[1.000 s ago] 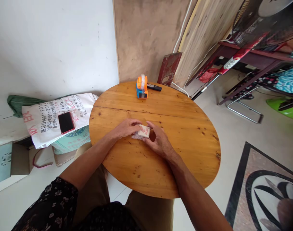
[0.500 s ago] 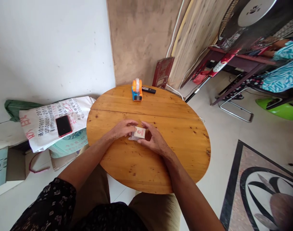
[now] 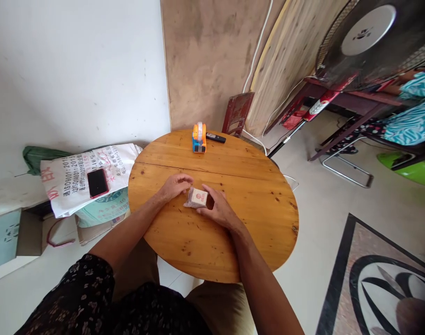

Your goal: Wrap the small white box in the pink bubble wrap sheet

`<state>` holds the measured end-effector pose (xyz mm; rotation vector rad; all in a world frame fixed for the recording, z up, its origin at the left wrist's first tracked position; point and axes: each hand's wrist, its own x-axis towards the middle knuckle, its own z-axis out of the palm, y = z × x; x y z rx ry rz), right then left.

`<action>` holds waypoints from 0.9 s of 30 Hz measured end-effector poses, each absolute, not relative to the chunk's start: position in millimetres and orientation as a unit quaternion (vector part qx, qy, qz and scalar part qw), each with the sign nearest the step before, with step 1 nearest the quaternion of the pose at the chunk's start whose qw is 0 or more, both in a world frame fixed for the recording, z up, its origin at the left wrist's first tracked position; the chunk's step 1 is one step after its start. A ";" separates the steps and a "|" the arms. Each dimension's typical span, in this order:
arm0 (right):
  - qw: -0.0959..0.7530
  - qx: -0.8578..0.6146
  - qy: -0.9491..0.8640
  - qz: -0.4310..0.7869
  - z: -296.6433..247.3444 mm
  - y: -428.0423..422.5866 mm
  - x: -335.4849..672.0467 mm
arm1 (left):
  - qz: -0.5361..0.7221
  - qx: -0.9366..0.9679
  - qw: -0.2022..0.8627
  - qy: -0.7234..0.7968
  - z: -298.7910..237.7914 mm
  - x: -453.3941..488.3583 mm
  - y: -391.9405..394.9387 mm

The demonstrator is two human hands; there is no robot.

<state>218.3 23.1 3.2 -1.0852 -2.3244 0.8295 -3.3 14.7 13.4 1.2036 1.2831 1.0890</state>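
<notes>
A small white box (image 3: 199,197) with red print, in clear plastic wrap, sits on the round wooden table (image 3: 264,223). My right hand (image 3: 221,209) holds it from the right, with the thumb at its near edge and the fingers at its far corner. Loose wrap sticks out from its left end. Just left of and beyond the box, my left hand (image 3: 175,187) is above the tabletop, its fingers loosely bent and apart from the box.
Toward the far edge stand an orange and blue tape dispenser (image 3: 199,138) and a black remote-like device (image 3: 215,137). A phone (image 3: 97,183) lies on white sacks (image 3: 72,184) at the left. A fan (image 3: 366,35) and a seated person (image 3: 413,116) are at the right.
My left hand has drawn back left from the box, where its thumb was resting on top. My right hand stays at the box's right side. The view has shifted slightly.
</notes>
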 end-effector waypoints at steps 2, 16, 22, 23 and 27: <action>0.224 -0.398 -0.844 0.281 0.6 23.5 216.7 | 0.443 0.514 0.527 0.512 10.6 -4.0 14.7; 0.287 -0.405 -0.815 0.298 -9.4 32.4 228.0 | 0.436 0.595 0.478 0.477 -12.8 -9.9 25.9; 0.260 -0.407 -0.829 0.283 -15.6 41.2 231.5 | 0.450 0.614 0.434 0.481 -12.7 -8.7 25.5; 0.259 -0.405 -0.825 0.298 -15.3 41.6 232.1 | 0.456 0.618 0.423 0.481 -12.4 -8.7 25.3; 0.262 -0.395 -0.801 0.365 -11.7 39.5 235.7 | 0.477 0.626 0.385 0.482 -11.9 -9.2 24.5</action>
